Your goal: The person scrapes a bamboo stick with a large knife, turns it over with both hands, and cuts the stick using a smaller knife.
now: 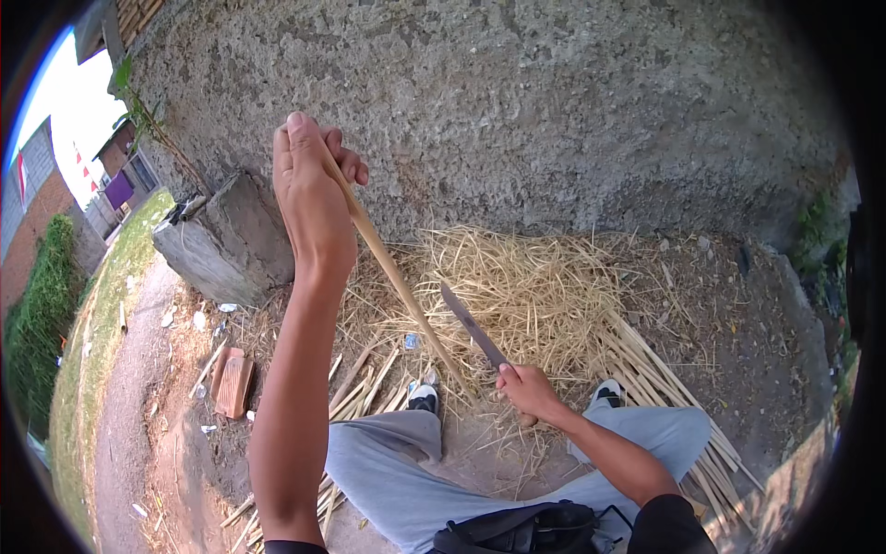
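Raised at the upper left, my left hand [314, 180] is closed on the top end of a long pale stick [404, 288] that looks like bamboo. The stick slants down to the right, its lower end close to the ground between my feet. In my right hand [529, 392] is a machete [472, 325], gripped by its handle. Its dark blade points up and left, apart from the stick. Behind the blade lies a heap of pale shavings [517, 291].
A rough grey wall [554, 120] rises behind the heap. At the left stand a concrete block [226, 240] and a reddish brick [233, 383]. Split strips [646, 369] lie by my right foot, more strips [367, 386] by my left. A black bag [521, 531] rests at my lap.
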